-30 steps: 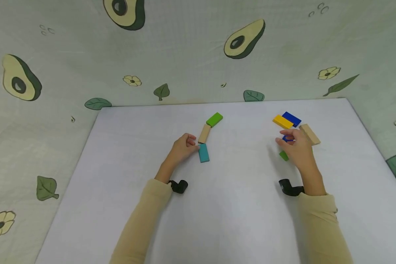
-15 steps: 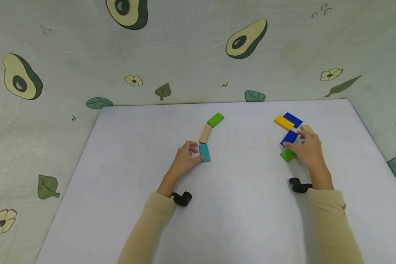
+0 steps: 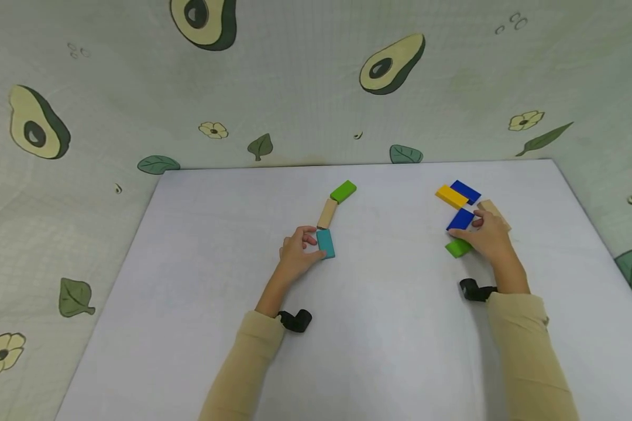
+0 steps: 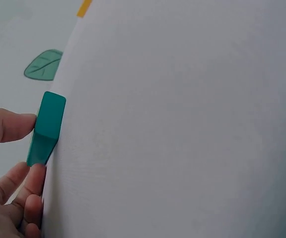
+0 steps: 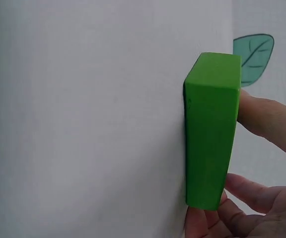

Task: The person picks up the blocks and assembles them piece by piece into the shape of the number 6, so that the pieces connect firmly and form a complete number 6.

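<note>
In the head view, my left hand (image 3: 294, 256) holds a flat teal wooden block (image 3: 326, 242), thumb at its near end and index finger by its far end. The left wrist view shows the thumb against the teal block's (image 4: 50, 118) side. My right hand (image 3: 491, 235) spans a dark blue block (image 3: 460, 219), thumb at one end and fingers at the other. A green block (image 3: 457, 248) lies just below the blue one. In the right wrist view this green block (image 5: 211, 134) stands in front and hides the blue block.
Beyond the teal block, a natural wood block (image 3: 327, 214) and a green block (image 3: 343, 191) continue a bent line. Near the right hand lie a yellow block (image 3: 451, 196), another blue block (image 3: 466, 192) and a partly covered wood block (image 3: 492, 210). A white table (image 3: 379, 327) carries everything.
My left thumb has moved down to the teal block's near end. My right hand has shifted slightly right and turned, so the blue and green blocks show more. The last half second brought little motion.
</note>
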`<state>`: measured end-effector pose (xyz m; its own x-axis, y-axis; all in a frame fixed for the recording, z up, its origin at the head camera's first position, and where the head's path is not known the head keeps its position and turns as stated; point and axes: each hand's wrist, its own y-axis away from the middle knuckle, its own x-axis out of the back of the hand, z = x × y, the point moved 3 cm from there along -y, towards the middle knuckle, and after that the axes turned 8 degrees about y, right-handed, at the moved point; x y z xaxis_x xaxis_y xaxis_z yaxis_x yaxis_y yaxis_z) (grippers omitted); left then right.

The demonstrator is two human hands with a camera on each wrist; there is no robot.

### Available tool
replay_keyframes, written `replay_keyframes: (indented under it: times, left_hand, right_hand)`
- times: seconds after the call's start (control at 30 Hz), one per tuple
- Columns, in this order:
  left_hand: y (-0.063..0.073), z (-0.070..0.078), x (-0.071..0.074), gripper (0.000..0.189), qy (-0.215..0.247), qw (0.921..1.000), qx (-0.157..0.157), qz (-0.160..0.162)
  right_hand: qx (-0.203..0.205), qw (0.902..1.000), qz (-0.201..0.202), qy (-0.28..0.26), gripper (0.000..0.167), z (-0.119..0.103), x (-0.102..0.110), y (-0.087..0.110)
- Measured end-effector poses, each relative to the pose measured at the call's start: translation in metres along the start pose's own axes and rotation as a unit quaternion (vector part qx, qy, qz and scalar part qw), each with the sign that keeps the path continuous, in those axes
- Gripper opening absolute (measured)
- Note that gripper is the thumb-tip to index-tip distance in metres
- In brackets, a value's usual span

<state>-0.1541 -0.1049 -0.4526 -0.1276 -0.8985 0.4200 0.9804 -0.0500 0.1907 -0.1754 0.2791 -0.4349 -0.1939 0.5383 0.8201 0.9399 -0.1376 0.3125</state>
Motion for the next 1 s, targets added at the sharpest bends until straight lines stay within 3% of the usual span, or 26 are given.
replay_keyframes:
  times: [0.63,1.0]
  left_hand:
    - [0.0,-0.002,-0.003,0.051,-0.007,1.0,-0.005,-0.003]
    - [-0.001,-0.002,-0.001,0.05,0.002,0.9999,0.015,-0.002]
  right_hand:
    - [0.008,0.9999,0.006,0.01,0.091,0.003,0.004,0.004]
    - [-0.002,0.9992,0.011,-0.037,0.099,-0.012,0.001,0.02]
